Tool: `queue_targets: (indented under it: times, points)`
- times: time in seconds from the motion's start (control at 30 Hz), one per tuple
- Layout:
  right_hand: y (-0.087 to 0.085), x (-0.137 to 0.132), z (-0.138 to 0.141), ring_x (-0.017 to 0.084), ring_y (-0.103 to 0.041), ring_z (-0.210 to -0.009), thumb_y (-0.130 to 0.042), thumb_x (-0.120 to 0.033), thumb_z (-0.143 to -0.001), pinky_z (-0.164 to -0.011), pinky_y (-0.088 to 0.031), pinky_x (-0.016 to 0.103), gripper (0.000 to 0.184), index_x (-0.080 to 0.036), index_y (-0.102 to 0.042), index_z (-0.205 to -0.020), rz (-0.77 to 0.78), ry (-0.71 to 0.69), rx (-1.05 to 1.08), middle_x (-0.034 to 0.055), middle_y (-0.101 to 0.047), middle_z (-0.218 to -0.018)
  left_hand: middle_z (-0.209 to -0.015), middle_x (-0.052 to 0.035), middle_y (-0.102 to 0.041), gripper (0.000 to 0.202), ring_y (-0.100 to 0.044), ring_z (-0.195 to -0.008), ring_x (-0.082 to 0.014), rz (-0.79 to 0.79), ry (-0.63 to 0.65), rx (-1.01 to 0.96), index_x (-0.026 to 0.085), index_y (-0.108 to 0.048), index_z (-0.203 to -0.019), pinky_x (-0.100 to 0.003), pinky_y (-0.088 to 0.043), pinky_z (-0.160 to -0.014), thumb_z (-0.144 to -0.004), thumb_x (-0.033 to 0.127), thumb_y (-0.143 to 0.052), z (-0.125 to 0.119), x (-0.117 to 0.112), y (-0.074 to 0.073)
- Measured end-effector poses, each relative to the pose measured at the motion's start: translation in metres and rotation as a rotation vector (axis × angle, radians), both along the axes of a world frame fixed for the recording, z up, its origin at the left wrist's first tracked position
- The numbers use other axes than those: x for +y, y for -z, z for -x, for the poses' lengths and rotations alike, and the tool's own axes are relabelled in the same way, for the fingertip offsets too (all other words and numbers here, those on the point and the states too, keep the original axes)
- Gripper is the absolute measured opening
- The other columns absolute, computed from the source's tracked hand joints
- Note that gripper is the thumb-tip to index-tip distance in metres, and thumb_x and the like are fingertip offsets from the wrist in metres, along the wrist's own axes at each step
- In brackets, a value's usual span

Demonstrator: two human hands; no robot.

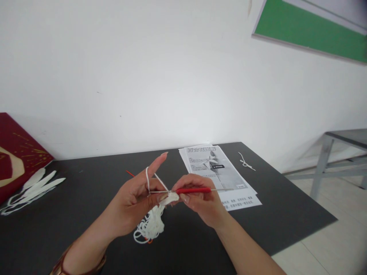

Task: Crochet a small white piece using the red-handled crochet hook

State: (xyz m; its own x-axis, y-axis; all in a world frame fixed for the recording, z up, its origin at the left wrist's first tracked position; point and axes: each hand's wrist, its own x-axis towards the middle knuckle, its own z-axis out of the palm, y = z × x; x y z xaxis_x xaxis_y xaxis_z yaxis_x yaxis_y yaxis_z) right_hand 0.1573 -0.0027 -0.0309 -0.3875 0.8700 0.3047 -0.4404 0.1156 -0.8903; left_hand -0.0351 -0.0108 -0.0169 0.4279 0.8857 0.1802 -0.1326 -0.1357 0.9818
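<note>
My left hand [136,200] is raised over the black table [86,214], index finger stretched up with white yarn [147,177] looped round it. Its thumb and other fingers pinch a small white crocheted piece [169,198]. My right hand [200,200] is closed on a crochet hook with a red handle [193,190], held level, its metal tip pointing left into the piece. A loose bundle of white yarn [150,225] hangs down from the piece onto the table.
Printed instruction sheets [222,175] lie right of my hands, with a short scrap of white yarn [246,162] beyond them. Several white crocheted petals [34,185] lie at far left beside a dark red box [17,156]. A grey table [344,149] stands at right.
</note>
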Motion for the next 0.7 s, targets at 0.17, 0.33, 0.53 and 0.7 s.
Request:
queue_targets:
  times: [0.17,0.33,0.53,0.7]
  points:
    - [0.0006,-0.0001,-0.0001,0.014,-0.066,-0.067,-0.073,-0.022,-0.076,-0.065,-0.055,0.026,0.011,-0.018,-0.073,-0.087,0.002,-0.009,0.006,0.0024,-0.067,-0.076,-0.079,-0.0028,-0.070,0.072,-0.062,-0.073,-0.0171,-0.039,-0.006,0.029,0.035,-0.023,-0.148,-0.024,-0.047,-0.061,-0.088,0.021,-0.060,0.0021,-0.0003,-0.0016]
    - [0.0006,-0.0006,0.0002,0.015,-0.065,-0.068,-0.074,-0.025,-0.076,-0.066,-0.055,0.028,0.013,-0.019,-0.073,-0.087,0.018,-0.012,-0.009,0.0026,-0.067,-0.076,-0.079,-0.0021,-0.069,0.069,-0.061,-0.072,-0.0167,-0.036,-0.017,0.049,0.037,-0.027,-0.147,-0.024,-0.047,-0.061,-0.088,0.021,-0.059,0.0021,-0.0031,-0.0029]
    - [0.0013,0.0009,0.0036,0.012,-0.066,-0.064,-0.080,-0.019,-0.069,-0.061,-0.053,0.023,0.014,-0.018,-0.073,-0.082,0.052,0.031,0.003,0.0005,-0.068,-0.072,-0.079,-0.0010,-0.068,0.067,-0.062,-0.077,-0.0164,-0.107,-0.019,0.051,0.037,-0.027,-0.147,-0.027,-0.048,-0.070,-0.090,0.019,-0.057,-0.0002,-0.0036,-0.0041]
    - [0.0033,0.0018,0.0018,0.012,-0.066,-0.063,-0.079,-0.015,-0.069,-0.061,-0.053,0.023,0.015,-0.020,-0.072,-0.080,0.060,0.025,0.030,-0.0001,-0.070,-0.073,-0.081,0.0000,-0.069,0.065,-0.062,-0.077,-0.0152,-0.131,-0.025,0.066,0.041,-0.032,-0.144,-0.025,-0.048,-0.069,-0.089,0.016,-0.057,0.0004,-0.0040,-0.0058]
